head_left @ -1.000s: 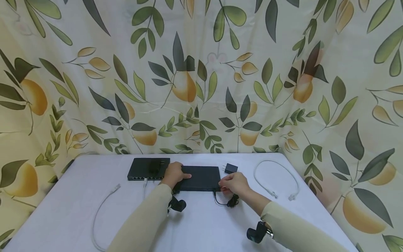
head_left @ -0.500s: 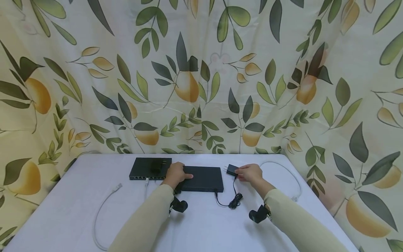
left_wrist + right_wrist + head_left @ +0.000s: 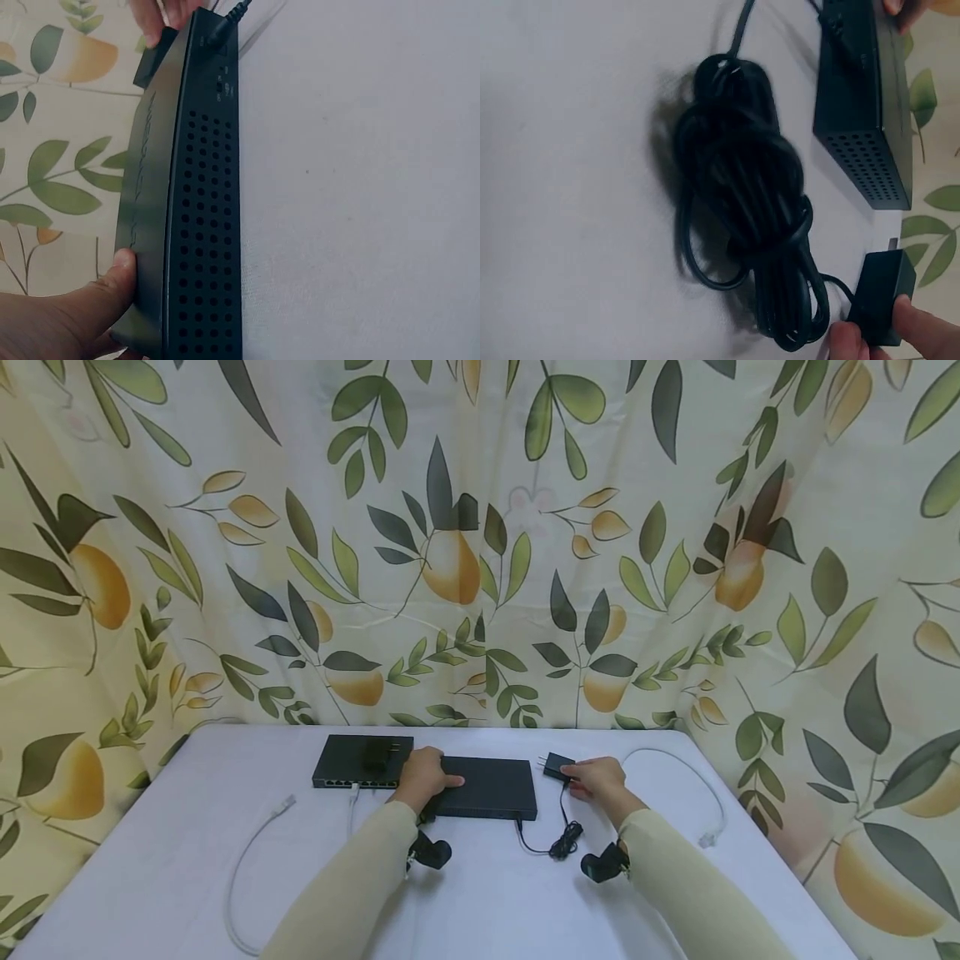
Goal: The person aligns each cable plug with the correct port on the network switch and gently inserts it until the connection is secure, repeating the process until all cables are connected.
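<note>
A flat black box lies on the white table, and my left hand grips its left end, thumb on top, as the left wrist view also shows at the box's perforated side. My right hand pinches a small black power adapter right of the box, its prongs pointing left. In the right wrist view, fingers and thumb hold the adapter. A black cord, bundled in a coil, runs from the adapter to the box's front near its right end.
Another black box, with a row of ports and a pale cable plugged in, stands left of my left hand, a dark adapter on top. A loose pale cable lies at the left, another at the right. A patterned curtain hangs behind the table.
My right hand has moved from the box's right end to the adapter and taken hold of it. The coiled cord has shifted slightly right in view. My left hand has kept its hold on the box.
</note>
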A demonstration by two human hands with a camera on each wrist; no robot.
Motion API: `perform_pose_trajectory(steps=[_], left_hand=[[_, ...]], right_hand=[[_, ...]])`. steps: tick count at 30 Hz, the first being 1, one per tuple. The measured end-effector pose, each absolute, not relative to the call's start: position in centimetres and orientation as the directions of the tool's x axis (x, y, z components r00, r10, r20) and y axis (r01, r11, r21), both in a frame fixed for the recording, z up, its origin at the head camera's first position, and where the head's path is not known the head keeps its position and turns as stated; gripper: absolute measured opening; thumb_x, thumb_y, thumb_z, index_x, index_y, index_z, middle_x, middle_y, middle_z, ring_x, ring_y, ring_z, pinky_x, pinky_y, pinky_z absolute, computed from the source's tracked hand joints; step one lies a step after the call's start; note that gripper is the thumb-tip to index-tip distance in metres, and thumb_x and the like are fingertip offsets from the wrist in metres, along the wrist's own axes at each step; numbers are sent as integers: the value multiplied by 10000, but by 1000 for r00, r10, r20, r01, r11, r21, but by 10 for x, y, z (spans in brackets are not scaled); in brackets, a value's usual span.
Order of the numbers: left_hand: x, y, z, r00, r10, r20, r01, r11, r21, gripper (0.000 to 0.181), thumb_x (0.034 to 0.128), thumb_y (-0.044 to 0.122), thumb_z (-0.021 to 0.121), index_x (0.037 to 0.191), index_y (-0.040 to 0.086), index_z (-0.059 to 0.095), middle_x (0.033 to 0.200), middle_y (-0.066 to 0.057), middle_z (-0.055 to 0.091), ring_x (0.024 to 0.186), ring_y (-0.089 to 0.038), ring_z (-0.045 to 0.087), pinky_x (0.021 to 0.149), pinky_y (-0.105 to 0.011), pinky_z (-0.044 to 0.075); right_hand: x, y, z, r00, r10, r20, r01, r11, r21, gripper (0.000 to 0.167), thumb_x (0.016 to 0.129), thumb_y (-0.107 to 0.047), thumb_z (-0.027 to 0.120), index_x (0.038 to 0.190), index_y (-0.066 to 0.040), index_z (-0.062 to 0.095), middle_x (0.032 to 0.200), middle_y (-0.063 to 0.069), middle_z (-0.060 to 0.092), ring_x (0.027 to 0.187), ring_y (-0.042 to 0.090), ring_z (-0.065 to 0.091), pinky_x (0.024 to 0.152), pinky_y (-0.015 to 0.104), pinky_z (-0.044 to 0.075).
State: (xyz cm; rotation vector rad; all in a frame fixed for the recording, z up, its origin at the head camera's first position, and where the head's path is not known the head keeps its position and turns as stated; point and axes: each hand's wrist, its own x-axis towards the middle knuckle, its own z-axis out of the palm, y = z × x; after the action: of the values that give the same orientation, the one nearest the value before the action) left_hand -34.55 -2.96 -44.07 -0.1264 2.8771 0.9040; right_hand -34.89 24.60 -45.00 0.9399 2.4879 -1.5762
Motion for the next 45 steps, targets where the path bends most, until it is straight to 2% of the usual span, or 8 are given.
perform_pose_trajectory(steps=[7, 15, 18, 24, 32, 35, 38, 45], left_hand=[[-344, -30, -445, -992, -86, -97, -127, 796, 592, 665, 741, 287, 873, 1269, -31, 622, 1274, -189, 638, 1186, -348, 599, 1012, -466, 489], [-343, -32, -448, -990, -133, -44, -131, 772, 622, 638, 700, 288, 902, 1194, -39, 666, 1182, -191, 678, 1102, -348, 642, 934, -451, 536], [-343, -32, -450, -989, -143, -37, -135, 769, 625, 632, 697, 284, 904, 1188, -39, 671, 1177, -193, 681, 1100, -346, 644, 934, -449, 536], [-343, -32, -451, -989, -144, -41, -138, 769, 624, 641, 700, 292, 900, 1198, -38, 666, 1188, -194, 676, 1103, -342, 642, 936, -449, 535], [-344, -30, -454, -988, -145, -49, -143, 757, 638, 638, 703, 289, 898, 1201, -34, 664, 1192, -190, 674, 1102, -339, 641, 940, -451, 533], [-343, -29, -454, -988, -145, -51, -143, 751, 645, 636, 703, 283, 899, 1201, -36, 663, 1194, -191, 674, 1105, -342, 642, 941, -455, 533], [-341, -29, -453, -987, -152, -52, -149, 745, 650, 622, 705, 268, 898, 1195, -37, 666, 1192, -189, 675, 1105, -341, 643, 940, -457, 533], [-341, -28, -450, -986, -158, -59, -156, 717, 680, 597, 711, 227, 896, 1195, -35, 665, 1204, -182, 673, 1120, -333, 637, 956, -453, 525]], right_hand=[[-359, 243, -453, -778, 481, -405, 545, 194, -816, 428, 877, -57, 728, 1264, 52, 582, 1270, 262, 568, 861, 225, 668, 678, 274, 597], [-364, 244, -454, -773, 434, -462, 565, 138, -814, 471, 906, -24, 681, 1349, 24, 529, 1333, 263, 522, 1032, 278, 607, 767, 313, 596], [-363, 243, -452, -772, 444, -454, 562, 145, -814, 455, 898, -22, 690, 1326, 38, 548, 1328, 270, 533, 972, 259, 622, 758, 296, 593], [-360, 241, -447, -770, 475, -427, 567, 200, -799, 411, 867, -54, 736, 1253, 18, 613, 1280, 244, 597, 761, 172, 641, 624, 221, 552], [-369, 248, -453, -737, 500, -456, 623, 240, -744, 513, 815, -125, 804, 1241, 53, 580, 1073, 148, 692, 734, 146, 634, 481, 159, 454], [-372, 251, -456, -734, 494, -465, 629, 237, -741, 541, 805, -115, 810, 1252, 65, 563, 1047, 140, 678, 736, 145, 630, 520, 180, 512], [-372, 255, -458, -741, 466, -484, 620, 195, -760, 575, 801, -68, 800, 1283, 90, 530, 1098, 179, 667, 785, 171, 648, 659, 251, 587], [-353, 265, -443, -765, 365, -530, 589, 65, -806, 660, 814, -17, 771, 1373, 120, 448, 1157, 226, 656, 730, 167, 665, 755, 300, 599]])
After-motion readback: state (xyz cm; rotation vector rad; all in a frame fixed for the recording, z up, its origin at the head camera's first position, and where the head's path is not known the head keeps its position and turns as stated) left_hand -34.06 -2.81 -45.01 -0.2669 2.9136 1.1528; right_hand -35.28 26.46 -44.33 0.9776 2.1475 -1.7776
